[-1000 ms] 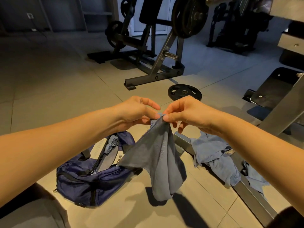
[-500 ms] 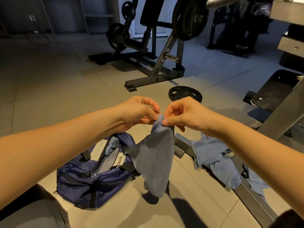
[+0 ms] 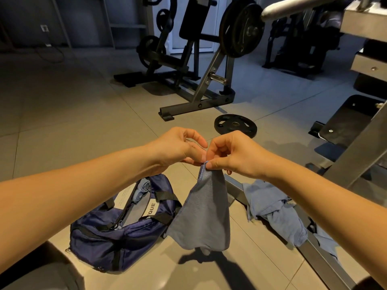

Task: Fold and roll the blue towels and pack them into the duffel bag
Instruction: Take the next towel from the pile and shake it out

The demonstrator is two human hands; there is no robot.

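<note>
A blue towel [image 3: 204, 216] hangs in the air in front of me, doubled over. My right hand [image 3: 232, 156] pinches its top corners between thumb and forefinger. My left hand [image 3: 180, 147] is pressed against that same pinch, its fingertips on the towel's top edge. Below on the floor lies a navy duffel bag [image 3: 117, 241], unzipped, with rolled blue towels [image 3: 142, 189] showing at its far end. More loose blue towels [image 3: 274, 210] lie crumpled over a metal frame rail at the right.
The metal rail [image 3: 326, 262] of a gym machine runs diagonally across the tiled floor at the right. A black weight plate [image 3: 235, 124] lies flat ahead. A plate-loaded machine [image 3: 194, 65] stands further back. A bench [image 3: 351, 122] is at the right.
The towel's hanging part has swung and settled straighter below my hands. My hands have shifted slightly lower and closer together at the top corner.
</note>
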